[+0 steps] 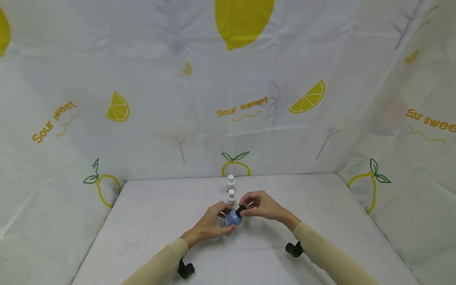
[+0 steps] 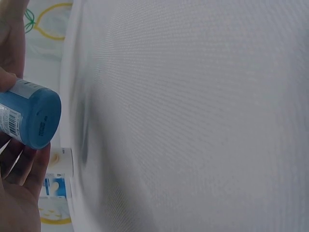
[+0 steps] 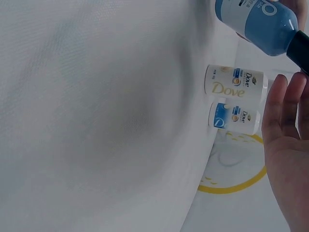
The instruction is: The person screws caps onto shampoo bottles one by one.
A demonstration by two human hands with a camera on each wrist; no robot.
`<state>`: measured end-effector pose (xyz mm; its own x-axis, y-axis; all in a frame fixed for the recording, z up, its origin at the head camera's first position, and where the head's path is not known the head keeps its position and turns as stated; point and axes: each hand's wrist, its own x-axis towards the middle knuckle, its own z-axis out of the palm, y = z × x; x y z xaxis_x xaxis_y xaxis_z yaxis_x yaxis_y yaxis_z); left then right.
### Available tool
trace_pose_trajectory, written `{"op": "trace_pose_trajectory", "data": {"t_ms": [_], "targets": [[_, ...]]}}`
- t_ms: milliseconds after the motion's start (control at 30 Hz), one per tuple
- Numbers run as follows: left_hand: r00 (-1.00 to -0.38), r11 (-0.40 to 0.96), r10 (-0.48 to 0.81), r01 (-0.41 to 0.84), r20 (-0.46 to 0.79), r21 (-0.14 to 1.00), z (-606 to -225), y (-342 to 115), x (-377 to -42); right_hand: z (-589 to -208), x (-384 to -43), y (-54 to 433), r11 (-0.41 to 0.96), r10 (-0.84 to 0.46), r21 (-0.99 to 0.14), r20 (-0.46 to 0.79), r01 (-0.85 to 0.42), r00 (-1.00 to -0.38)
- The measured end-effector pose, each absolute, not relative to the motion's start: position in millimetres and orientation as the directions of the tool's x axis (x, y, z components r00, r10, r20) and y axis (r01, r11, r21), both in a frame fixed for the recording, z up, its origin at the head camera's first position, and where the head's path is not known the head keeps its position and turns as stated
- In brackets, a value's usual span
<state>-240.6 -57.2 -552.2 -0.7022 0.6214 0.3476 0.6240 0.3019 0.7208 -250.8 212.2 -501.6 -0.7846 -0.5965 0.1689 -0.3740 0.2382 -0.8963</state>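
A blue bottle (image 1: 230, 219) with a black cap (image 1: 241, 210) is held tilted above the white table, cap end up and to the right. My left hand (image 1: 211, 223) grips its body, thumb on the near side and fingers on the far side. The fingers and thumb of my right hand (image 1: 263, 205) pinch the black cap. In the left wrist view the base of the blue bottle (image 2: 44, 118) faces the camera, with a barcode label on its side. Whether the cap is loose cannot be told.
Two white Dove bottles with white caps stand one behind the other just beyond my hands, the nearer bottle (image 1: 231, 198) and the farther bottle (image 1: 230, 185). A lemon-printed white curtain (image 1: 160, 99) encloses the table's back and sides. Black wrist devices hang under both sleeves.
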Motion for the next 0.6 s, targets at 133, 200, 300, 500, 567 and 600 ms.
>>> {"op": "trace_pose_trajectory", "data": {"t_ms": [133, 200, 300, 500, 567, 600], "targets": [[-0.702, 0.304, 0.624, 0.622, 0.343, 0.721, -552.9, -56.8, -241.0, -501.5, -249.8, 210.8, 0.258, -0.574, -0.891, 0.170, -0.375, -0.801], [-0.704, 0.307, 0.623, 0.620, 0.340, 0.722, -553.0, -56.7, -241.2, -501.4, -249.1, 210.2, 0.266, -0.564, -0.889, 0.170, -0.373, -0.808], [-0.707, 0.309, 0.622, 0.617, 0.337, 0.724, -552.6, -56.5, -240.9, -501.8, -248.2, 209.3, 0.274, -0.553, -0.887, 0.171, -0.372, -0.815], [-0.708, 0.314, 0.624, 0.613, 0.329, 0.725, -552.9, -55.6, -240.9, -503.0, -248.3, 208.2, 0.289, -0.541, -0.879, 0.176, -0.378, -0.822], [-0.705, 0.313, 0.625, 0.619, 0.334, 0.721, -552.8, -55.6, -241.1, -503.2, -248.1, 207.5, 0.292, -0.536, -0.879, 0.176, -0.377, -0.826], [-0.704, 0.311, 0.626, 0.620, 0.336, 0.720, -552.4, -55.5, -241.0, -503.2, -247.8, 207.1, 0.293, -0.533, -0.880, 0.174, -0.374, -0.828]]}}
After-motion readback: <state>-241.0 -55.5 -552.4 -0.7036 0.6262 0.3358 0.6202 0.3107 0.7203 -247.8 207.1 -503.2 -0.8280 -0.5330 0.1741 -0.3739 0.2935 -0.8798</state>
